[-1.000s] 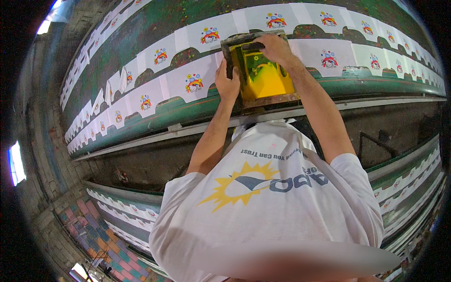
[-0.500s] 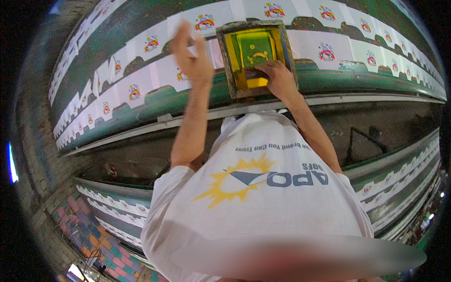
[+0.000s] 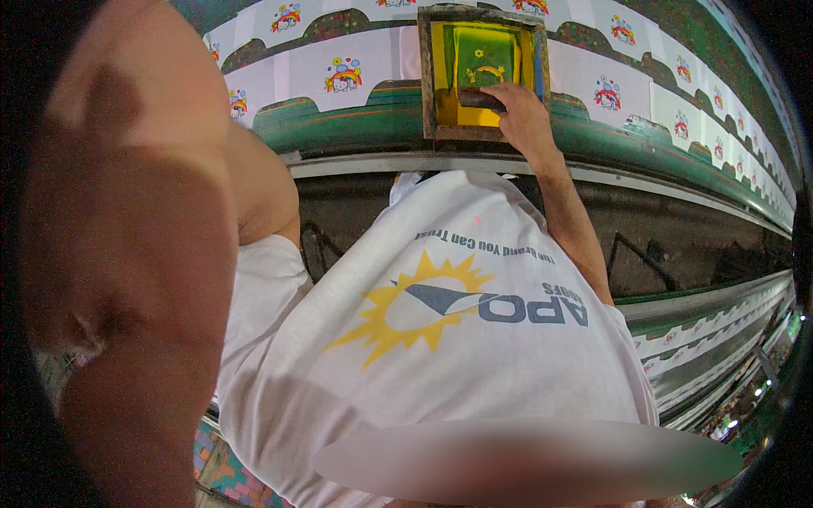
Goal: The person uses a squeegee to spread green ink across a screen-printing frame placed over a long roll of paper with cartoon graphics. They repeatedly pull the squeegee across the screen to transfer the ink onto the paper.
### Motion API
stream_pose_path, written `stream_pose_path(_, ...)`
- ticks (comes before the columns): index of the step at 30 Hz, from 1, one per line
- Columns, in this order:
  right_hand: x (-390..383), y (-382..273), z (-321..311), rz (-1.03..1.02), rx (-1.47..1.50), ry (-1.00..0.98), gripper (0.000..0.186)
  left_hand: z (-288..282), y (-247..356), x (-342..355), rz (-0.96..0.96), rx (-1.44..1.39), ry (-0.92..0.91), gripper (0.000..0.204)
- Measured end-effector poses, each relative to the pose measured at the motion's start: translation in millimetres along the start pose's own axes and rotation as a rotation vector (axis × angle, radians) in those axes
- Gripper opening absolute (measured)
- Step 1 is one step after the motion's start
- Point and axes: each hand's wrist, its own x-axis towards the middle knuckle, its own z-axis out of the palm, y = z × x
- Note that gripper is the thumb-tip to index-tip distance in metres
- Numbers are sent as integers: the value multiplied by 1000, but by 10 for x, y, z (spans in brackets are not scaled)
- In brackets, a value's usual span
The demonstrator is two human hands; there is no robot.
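Your right hand (image 3: 527, 121) has its fingers clamped on a dark scraper (image 3: 481, 99) inside the yellow-inked frame (image 3: 428, 76), near the counter's (image 3: 381, 124) front edge. Your left arm (image 3: 152, 195) looms close; its fingers can't be made out.

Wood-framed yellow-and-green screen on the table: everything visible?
The rectangular wood-framed yellow-and-green screen has worn, stained rails that look wooden. Its green panel shows a small yellow flower and rainbow-like arc; bright yellow ink lies near the bottom rail. It appears flat on the long green table, among white printed sheets. Inside it, the right hand holds a dark brown block.
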Motion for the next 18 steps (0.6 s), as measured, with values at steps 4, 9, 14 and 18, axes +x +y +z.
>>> stream_pose_path(4,-7,6,20,-10,25,29,47,-21,-12,-15,9,-25,-44,31)
stream_pose_path(9,-32,-7,34,-4,-19,36,46,7,-131,12,-10,-54,-39,30)
stream_pose_path(14,-9,-18,8,68,46,-27,49,-50,-240,-12,-2,-60,-43,28)
stream_pose_path(18,26,-29,-17,97,61,-61,54,-45,-663,-262,-124,-10,92,27)
